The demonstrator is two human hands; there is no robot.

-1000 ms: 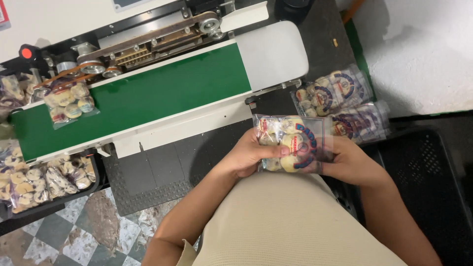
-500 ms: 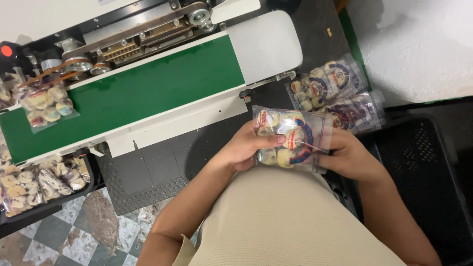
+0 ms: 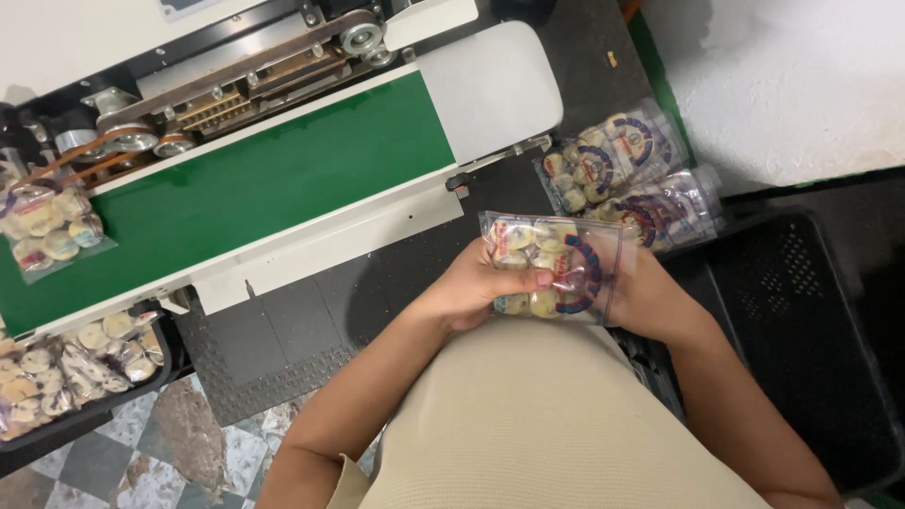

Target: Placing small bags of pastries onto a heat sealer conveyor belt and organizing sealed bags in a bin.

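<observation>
Both my hands hold one clear plastic bag (image 3: 556,264) filled with small round pale sweets, just above my lap. My left hand (image 3: 476,287) grips its left side, thumb across the front. My right hand (image 3: 650,297) holds the right side, mostly hidden behind the bag. Up and to the left runs a sealing machine with a green conveyor belt (image 3: 255,188). At the belt's far left end rides another filled bag (image 3: 47,226).
Two more filled bags (image 3: 632,179) lie on a dark surface to the right of the belt. A black tray (image 3: 75,377) at lower left holds several sealed bags. A black slotted crate (image 3: 801,311) sits at right. Chequered floor tiles show at the bottom left.
The bag on the belt has travelled further left toward the belt's end. My hands have shifted the held bag slightly; the grip stays the same.
</observation>
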